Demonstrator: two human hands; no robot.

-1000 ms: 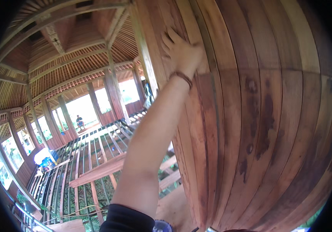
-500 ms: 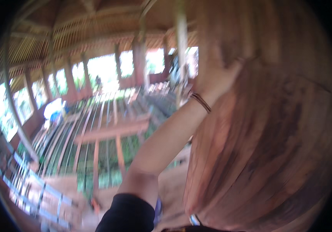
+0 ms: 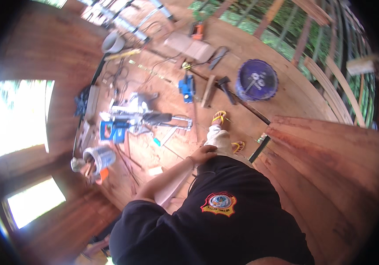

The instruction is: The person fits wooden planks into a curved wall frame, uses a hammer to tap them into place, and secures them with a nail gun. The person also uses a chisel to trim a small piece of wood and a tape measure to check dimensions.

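Observation:
My left hand lies on the light trousers at my thigh, fingers stretched along the cloth, and nothing shows in it. My right hand is out of the picture; only a bit of bare arm shows at the lower edge. On the wooden floor ahead stands a mitre saw with a blue motor. Beyond my feet in yellow sandals lie a blue electric planer, a short wood block and a dark hatchet-like tool.
A purple-rimmed tub stands right of the tools. At left is a bucket with wood pieces. Wooden planks rise on my right. Cords, an orange power tool and a ladder lie farther off. Open floor joists show greenery below.
My view has swung down from the plank wall and joists to the floor and my body. My left hand has come off the planks and down to my thigh.

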